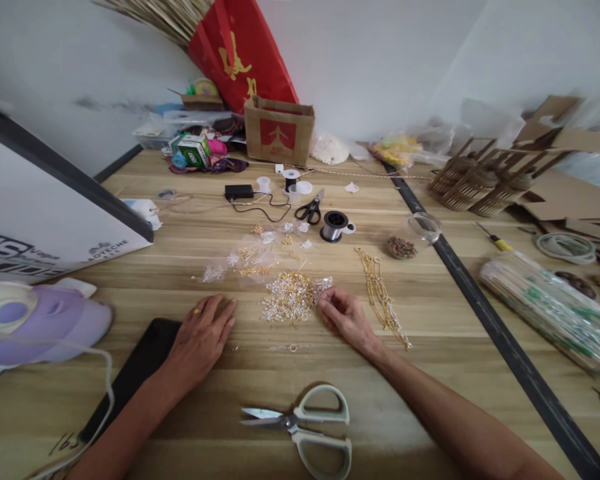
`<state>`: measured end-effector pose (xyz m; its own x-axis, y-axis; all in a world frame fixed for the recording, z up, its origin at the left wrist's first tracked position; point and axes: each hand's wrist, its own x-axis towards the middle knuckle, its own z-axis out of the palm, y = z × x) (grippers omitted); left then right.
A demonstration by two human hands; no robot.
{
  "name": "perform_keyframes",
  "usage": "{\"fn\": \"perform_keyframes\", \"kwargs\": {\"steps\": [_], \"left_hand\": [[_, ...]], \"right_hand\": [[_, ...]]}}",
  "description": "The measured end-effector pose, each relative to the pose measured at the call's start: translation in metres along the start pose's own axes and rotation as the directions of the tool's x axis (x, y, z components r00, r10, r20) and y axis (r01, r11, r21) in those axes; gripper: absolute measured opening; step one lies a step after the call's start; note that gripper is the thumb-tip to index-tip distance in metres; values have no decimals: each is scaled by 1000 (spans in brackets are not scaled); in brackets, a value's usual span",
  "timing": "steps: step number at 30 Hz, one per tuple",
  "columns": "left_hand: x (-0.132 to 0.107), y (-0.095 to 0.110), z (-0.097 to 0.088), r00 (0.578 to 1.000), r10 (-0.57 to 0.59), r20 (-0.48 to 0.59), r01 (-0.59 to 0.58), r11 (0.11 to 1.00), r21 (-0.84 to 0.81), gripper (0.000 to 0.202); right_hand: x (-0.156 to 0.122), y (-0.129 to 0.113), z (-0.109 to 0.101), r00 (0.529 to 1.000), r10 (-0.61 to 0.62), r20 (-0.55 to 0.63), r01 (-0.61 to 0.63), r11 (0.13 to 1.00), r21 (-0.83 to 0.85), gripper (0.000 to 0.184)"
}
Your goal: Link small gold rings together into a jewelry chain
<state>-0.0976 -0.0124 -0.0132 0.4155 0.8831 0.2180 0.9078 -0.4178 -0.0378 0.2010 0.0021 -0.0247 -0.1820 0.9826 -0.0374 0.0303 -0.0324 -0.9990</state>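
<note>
Photographer: White scissors (290,421), blades parted, lie on a wooden table (200,427) in the head view, below a fine chain (293,348). Beyond it, mid-table, gold and silver pieces sit in a loose heap (289,297).

Desk: And the grip?

Photographer: The right hand (344,313) makes a narrow pinch at the heap's right edge, beside a clear packet (323,285) (whether anything is between the fingertips, I cannot tell). The left hand (203,333) rests palm down, fingers slightly spread, holding nothing visible, just beside a black case (135,373).

Desk: What would serve that fingertip work?

Photographer: In my judgement, a light pinch, one piece at a time, wrist low, without scattering the heap or nudging the chain.

Desk: Any lettering?

Photographer: A white box (65,220) appears to read "AOYECHE", with large letters "NS" partly cut off. Yellow characters mark a red bag (240,60); I cannot read them surely.
</note>
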Motion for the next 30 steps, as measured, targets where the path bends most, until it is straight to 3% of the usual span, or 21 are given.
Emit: {"fn": "perform_keyframes", "kwargs": {"steps": [9,16,23,30], "left_hand": [[-5,-8,2,999,-49,-2,49,989,140,48],[6,-11,-10,993,-74,-91,76,997,20,38],[2,-8,-14,989,-112,95,122,987,-108,26],[6,-17,-18,961,-270,67,275,958,-79,25]], "right_hand": [[0,1,1,1000,8,-3,-8,1000,-7,29],[0,2,0,1000,9,3,-9,1000,3,29],[0,3,0,1000,20,1,-20,1000,6,30],[0,1,1,1000,30,-7,-30,1000,-9,31]]}}
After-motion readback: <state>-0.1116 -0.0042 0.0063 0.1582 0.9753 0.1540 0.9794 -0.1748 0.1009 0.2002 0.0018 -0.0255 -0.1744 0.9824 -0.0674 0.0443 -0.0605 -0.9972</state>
